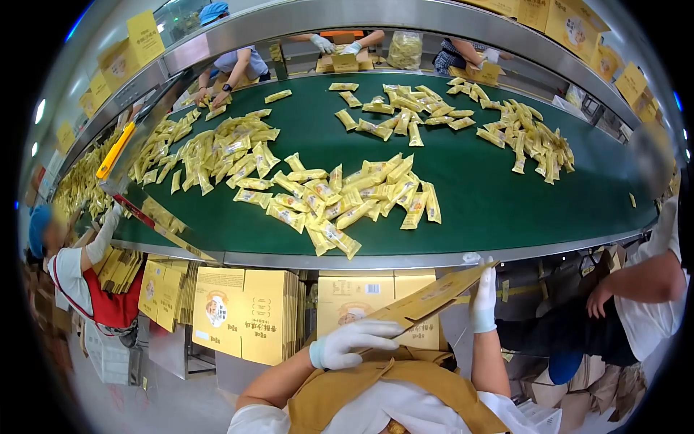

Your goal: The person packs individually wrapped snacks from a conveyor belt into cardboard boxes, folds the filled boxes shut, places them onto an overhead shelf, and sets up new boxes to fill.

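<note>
In front of my chest a yellow folded cardboard box (428, 296) is held at a slant, its right end higher. My right hand (484, 298), in a white glove, grips its raised right end. At the lower left end, my gloved left hand (356, 343) holds the box with fingers stretched along it. Just beyond the box runs a green conveyor belt (463, 210) with a metal edge. A pile of yellow wrapped snack packets (343, 195) lies on the belt ahead of my hands.
Stacks of flat printed cartons (242, 311) stand below the belt's near edge. More packet piles (528, 137) lie on the belt. Co-workers stand across the belt and on both sides; a bare arm (640, 282) is close at right. A yellow-handled metal divider (119, 148) crosses at left.
</note>
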Motion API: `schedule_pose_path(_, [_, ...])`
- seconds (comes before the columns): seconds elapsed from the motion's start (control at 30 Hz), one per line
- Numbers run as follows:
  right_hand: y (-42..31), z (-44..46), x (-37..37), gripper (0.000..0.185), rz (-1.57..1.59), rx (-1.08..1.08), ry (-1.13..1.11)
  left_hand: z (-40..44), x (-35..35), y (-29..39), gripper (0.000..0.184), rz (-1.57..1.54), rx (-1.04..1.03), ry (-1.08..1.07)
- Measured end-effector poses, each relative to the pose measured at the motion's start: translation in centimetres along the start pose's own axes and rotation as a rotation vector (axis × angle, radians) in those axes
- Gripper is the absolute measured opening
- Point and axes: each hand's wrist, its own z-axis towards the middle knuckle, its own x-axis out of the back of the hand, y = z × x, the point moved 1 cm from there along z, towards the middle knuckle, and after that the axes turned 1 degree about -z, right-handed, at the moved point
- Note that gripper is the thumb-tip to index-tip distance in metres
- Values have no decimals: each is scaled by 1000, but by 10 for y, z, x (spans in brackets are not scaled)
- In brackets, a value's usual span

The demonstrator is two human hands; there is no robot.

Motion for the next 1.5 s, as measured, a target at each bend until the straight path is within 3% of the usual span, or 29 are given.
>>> schedule_pose_path(0.13, [2, -6, -11, 68, -137, 187, 76, -1, 1, -9, 61, 14, 29, 33])
schedule_pose_path(0.17, [-4, -15, -21, 60, -158, 201, 199, 0, 2, -7, 61, 18, 14, 11])
schedule_pose_path(0.37, [-7, -43, -10, 54, -239, 242, 206, 1, 2, -12, 53, 132, -38, -132])
schedule_pose_path(0.47, [-19, -47, -7, 53, -3, 17, 159, 1, 5, -5, 48, 305, -103, -134])
schedule_pose_path(0.57, [-22, -35, 4, 45, -375, -64, 124, -1, 7, 2, 42, 510, -228, -110])
schedule_pose_path(0.67, [-56, -25, -10, 48, -286, -47, -135, 0, 12, 11, 31, 683, -327, -81])
schedule_pose_path(0.7, [-52, -22, -17, 41, -139, -4, -155, 3, 16, 19, 26, 746, -367, -71])
schedule_pose_path(0.73, [-58, -23, -26, 37, -246, -6, -236, 6, 20, 24, 23, 810, -405, -62])
schedule_pose_path(0.8, [-93, -27, -47, 28, -458, -7, -400, 7, 28, 20, 19, 809, -273, -154])
schedule_pose_path(0.83, [-116, -29, -57, 12, -915, 27, -539, 8, 31, 18, 20, 805, -206, -199])
schedule_pose_path(0.87, [-125, -32, -75, 14, -1154, 237, -677, 13, 33, 20, 25, 833, -184, -161])
schedule_pose_path(0.93, [-117, -36, -101, 18, -1390, 314, -861, 28, 36, 22, 34, 884, -142, -89])
schedule_pose_path(1.03, [-91, -46, -130, 22, -1533, 344, -995, 30, 33, -8, 32, 972, 157, -484])
schedule_pose_path(1.1, [-87, -48, -136, 47, -1511, 356, -1177, 28, 18, -24, 36, 939, 515, -727])
schedule_pose_path(1.2, [-114, -44, -124, 73, -1283, 317, -1386, 35, 18, -27, 30, 999, 434, -764])
schedule_pose_path(1.23, [-120, -40, -114, 80, -1166, 310, -1436, 30, 21, -30, 28, 1191, 128, -492])
schedule_pose_path(1.27, [-120, -39, -107, 82, -1118, 284, -1379, 27, 26, -25, 48, 1346, -185, -206])
schedule_pose_path(1.33, [-115, -47, -92, 88, -1025, 232, -1265, 31, 27, -2, 61, 1530, -136, 179])
schedule_pose_path(1.37, [-104, -50, -87, 102, -959, 101, -1149, 32, 30, -1, 61, 1448, 9, 177])
schedule_pose_path(1.47, [-87, -65, -81, 124, -881, 264, -715, 40, 40, 9, 61, 1169, 363, 98])
schedule_pose_path(1.5, [-78, -69, -78, 139, -1102, 409, -669, 47, 43, 24, 61, 1065, 432, 24])
